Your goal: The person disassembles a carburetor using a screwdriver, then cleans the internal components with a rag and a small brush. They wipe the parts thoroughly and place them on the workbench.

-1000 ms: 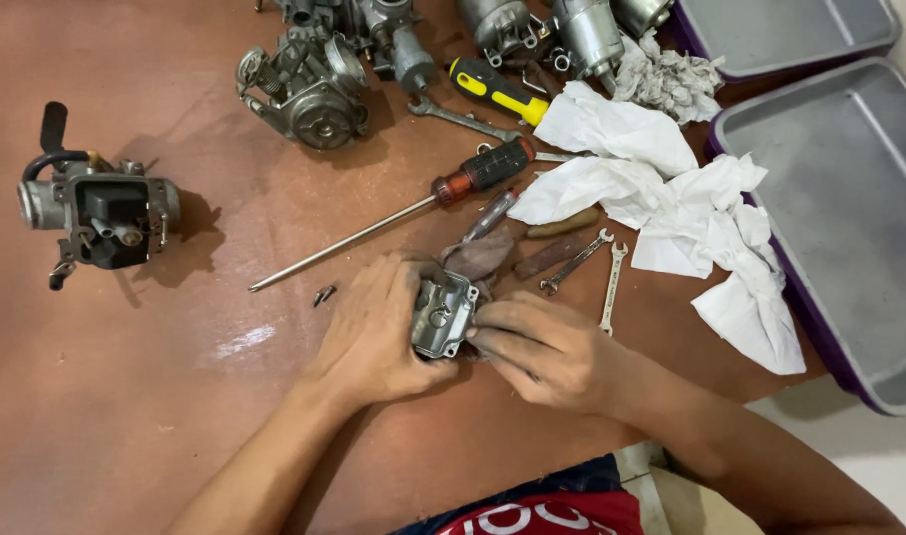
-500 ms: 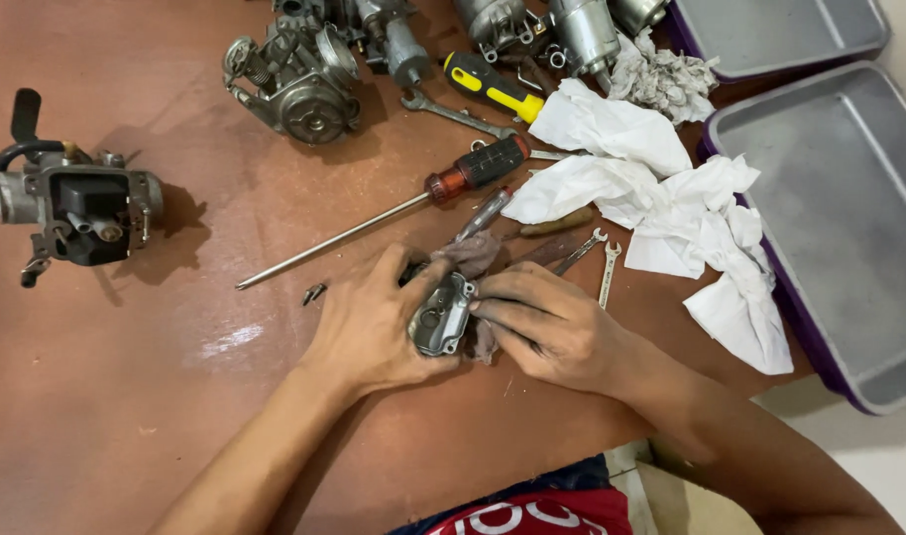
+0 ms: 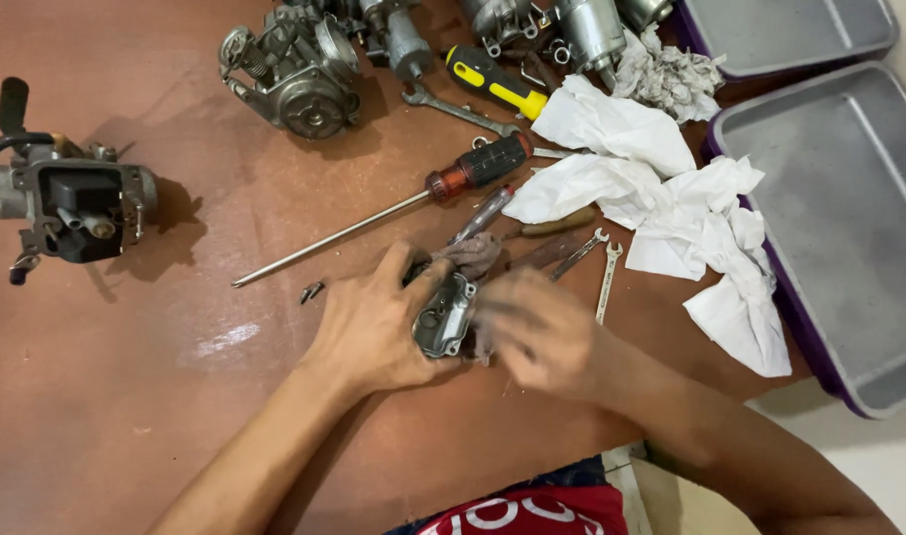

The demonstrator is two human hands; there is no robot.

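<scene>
A: What changed?
B: My right hand [image 3: 537, 337] has gone blurry, so I cannot tell its fingers. My left hand [image 3: 374, 322] still pinches the metal cover [image 3: 445, 317].
A: Where?
B: Counter [image 3: 126, 396] centre; screwdriver [image 3: 394, 208] at eleven o'clock.

The desk [image 3: 126, 416] is reddish brown with a pale glossy streak; the small metal housing [image 3: 445, 319] is dull silver-grey; the rag [image 3: 470, 255] beside it is grimy grey-brown; the long screwdriver [image 3: 413, 198] has a red and black handle, the short one [image 3: 496, 82] black and yellow; the crumpled cloths [image 3: 671, 198] are white; the trays [image 3: 830, 228] are grey with purple rims; the carburettor [image 3: 71, 198] is grey and black.
</scene>
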